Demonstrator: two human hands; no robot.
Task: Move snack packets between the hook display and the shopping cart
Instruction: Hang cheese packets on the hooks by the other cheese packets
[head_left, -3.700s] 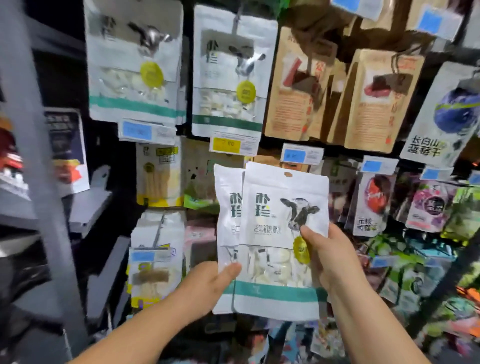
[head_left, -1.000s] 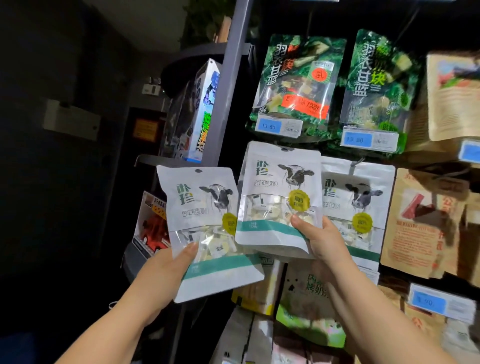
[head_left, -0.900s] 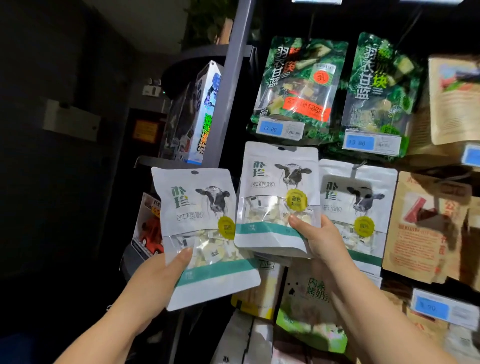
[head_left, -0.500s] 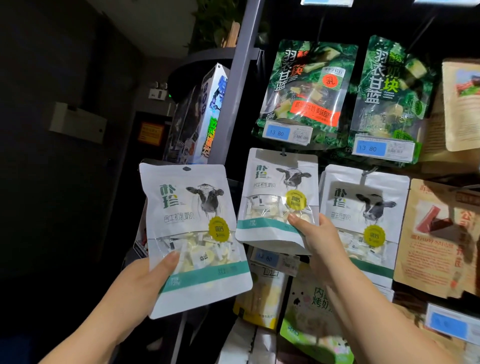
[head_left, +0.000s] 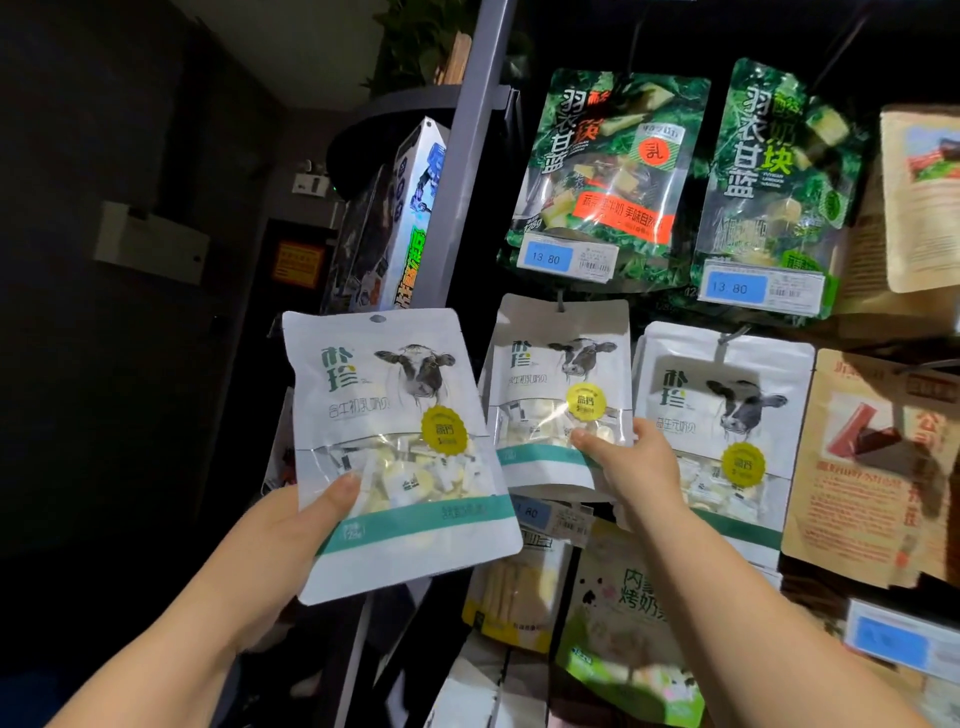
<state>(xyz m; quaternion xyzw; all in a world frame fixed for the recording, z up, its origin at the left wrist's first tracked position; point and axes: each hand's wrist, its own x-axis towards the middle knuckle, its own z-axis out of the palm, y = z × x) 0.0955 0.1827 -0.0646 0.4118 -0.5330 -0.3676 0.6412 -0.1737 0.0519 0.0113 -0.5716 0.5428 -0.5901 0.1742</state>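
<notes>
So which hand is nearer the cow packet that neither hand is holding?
Right. The right hand sits just left of that hanging packet, pinching the middle cow packet. The left hand is farther left, holding a third cow packet.

This is a shop, at a snack display. Sealed packets hang in rows from hooks (head_left: 727, 340) on a dark back panel: green kale-cheese packets (head_left: 608, 166) on top, white cow-printed packets (head_left: 722, 405) below, brown pouches (head_left: 878, 467) to the right. Blue price tags (head_left: 566, 257) reading 13.80 sit in front of the rows. A grey upright post (head_left: 467, 156) edges the display on the left, with a boxed toy (head_left: 415, 208) shelved just beyond it.
</notes>
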